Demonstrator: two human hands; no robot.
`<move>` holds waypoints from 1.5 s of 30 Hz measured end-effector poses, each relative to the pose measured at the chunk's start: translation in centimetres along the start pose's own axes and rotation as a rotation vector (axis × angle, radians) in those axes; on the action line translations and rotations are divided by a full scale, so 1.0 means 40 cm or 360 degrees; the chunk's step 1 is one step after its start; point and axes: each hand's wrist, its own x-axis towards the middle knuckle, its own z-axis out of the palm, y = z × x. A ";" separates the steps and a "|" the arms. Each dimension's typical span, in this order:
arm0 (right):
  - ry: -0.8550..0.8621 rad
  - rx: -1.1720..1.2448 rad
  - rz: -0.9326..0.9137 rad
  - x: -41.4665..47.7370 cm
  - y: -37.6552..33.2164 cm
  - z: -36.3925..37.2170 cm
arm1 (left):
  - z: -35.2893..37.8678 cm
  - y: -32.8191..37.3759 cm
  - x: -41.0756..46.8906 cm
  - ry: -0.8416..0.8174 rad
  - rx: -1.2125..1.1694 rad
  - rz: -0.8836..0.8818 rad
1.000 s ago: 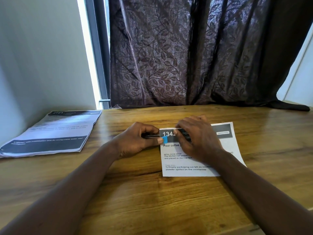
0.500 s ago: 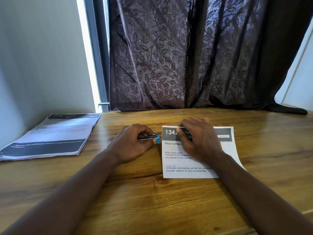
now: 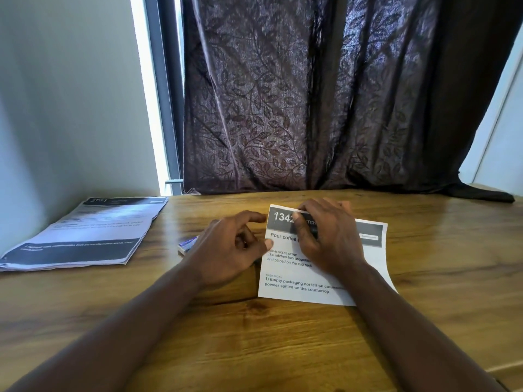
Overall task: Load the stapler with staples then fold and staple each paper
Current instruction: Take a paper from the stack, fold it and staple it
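Paper [image 3: 305, 281], folded, head view: lies flat under the right hand [image 3: 329, 236], whose spread fingers press its far edge, long axis left-to-right; left hand [image 3: 232, 247] is nearer its left edge, just beside it, fingers curled, contents not discernible, stapler unseen.

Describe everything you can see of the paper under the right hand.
The paper is a white printed sheet, apparently folded, with a dark grey header band reading 1342 and black text below. It lies flat on the wooden table, right of centre. The right hand presses on its upper half, hiding some print; the thumb of the left hand meets its left edge.
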 end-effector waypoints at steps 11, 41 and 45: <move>0.0287 -0.0202 0.0731 -0.003 0.054 -0.011 | -0.039 -0.036 0.103 0.0516 -0.0238 -0.0318; -0.1126 -0.0128 0.0833 -0.011 0.086 0.063 | 0.098 -0.155 0.439 0.0065 0.0798 -0.0707; -0.1045 -0.0031 0.0795 -0.012 0.076 0.056 | 0.031 -0.107 0.373 0.0184 0.0586 -0.0415</move>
